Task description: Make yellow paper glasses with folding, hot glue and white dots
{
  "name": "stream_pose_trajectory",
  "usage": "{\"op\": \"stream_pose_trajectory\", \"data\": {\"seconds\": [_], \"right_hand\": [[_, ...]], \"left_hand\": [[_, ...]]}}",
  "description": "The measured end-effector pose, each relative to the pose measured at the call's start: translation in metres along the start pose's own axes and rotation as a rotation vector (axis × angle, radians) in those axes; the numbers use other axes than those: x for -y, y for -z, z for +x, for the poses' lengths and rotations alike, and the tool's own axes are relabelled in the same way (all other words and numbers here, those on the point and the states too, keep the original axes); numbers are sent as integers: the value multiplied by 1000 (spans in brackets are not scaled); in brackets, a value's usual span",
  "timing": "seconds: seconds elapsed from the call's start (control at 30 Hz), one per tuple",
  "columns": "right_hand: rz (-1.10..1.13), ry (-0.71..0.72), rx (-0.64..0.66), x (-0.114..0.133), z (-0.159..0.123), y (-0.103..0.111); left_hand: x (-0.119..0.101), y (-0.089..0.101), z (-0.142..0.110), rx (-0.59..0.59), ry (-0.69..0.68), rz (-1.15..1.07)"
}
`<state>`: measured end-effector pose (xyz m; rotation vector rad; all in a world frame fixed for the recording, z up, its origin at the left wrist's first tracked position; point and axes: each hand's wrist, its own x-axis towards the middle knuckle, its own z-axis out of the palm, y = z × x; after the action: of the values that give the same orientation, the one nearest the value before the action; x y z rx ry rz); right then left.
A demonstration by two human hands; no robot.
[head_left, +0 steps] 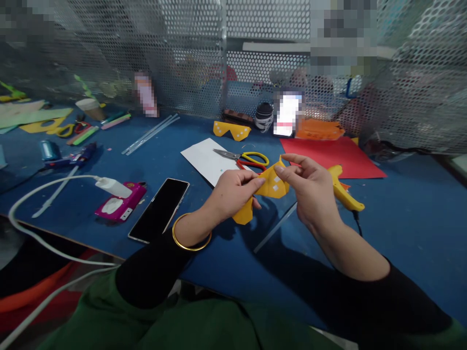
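Between my two hands is a yellow paper cut-out with small white squares on it. My left hand is closed on its middle, thumb on top, and hides part of it. With thumb and fingers, my right hand pinches its upper right corner, which is bent up to a point. Just beyond my left hand, scissors with yellow and red handles lie partly on a white sheet. A similar yellow mask-shaped piece lies farther back. Below my hands is a clear glue stick.
A yellow glue gun lies right of my right hand, near red paper. At left are a black phone, a magenta power socket with a white cable, and a blue glue gun. A perforated metal screen stands behind.
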<state>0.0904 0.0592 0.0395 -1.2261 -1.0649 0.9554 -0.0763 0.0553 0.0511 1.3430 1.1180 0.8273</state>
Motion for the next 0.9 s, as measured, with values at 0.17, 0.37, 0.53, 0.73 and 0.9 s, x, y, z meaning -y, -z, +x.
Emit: {"op": "stream_pose_trajectory", "data": {"seconds": [0.17, 0.37, 0.53, 0.73, 0.9], "right_hand": [[-158, 118, -19, 2, 6, 9], [-451, 420, 32, 11, 4, 16], [-431, 341, 109, 10, 1, 15], [-612, 650, 260, 21, 11, 27], [-781, 739, 432, 19, 16, 34]], "left_hand": [[-1, 2, -1, -31, -13, -4], [1, 2, -1, -33, -31, 26], [0, 3, -1, -26, -47, 91], [-2, 4, -2, 31, -58, 195], [-2, 5, -3, 91, -102, 286]]}}
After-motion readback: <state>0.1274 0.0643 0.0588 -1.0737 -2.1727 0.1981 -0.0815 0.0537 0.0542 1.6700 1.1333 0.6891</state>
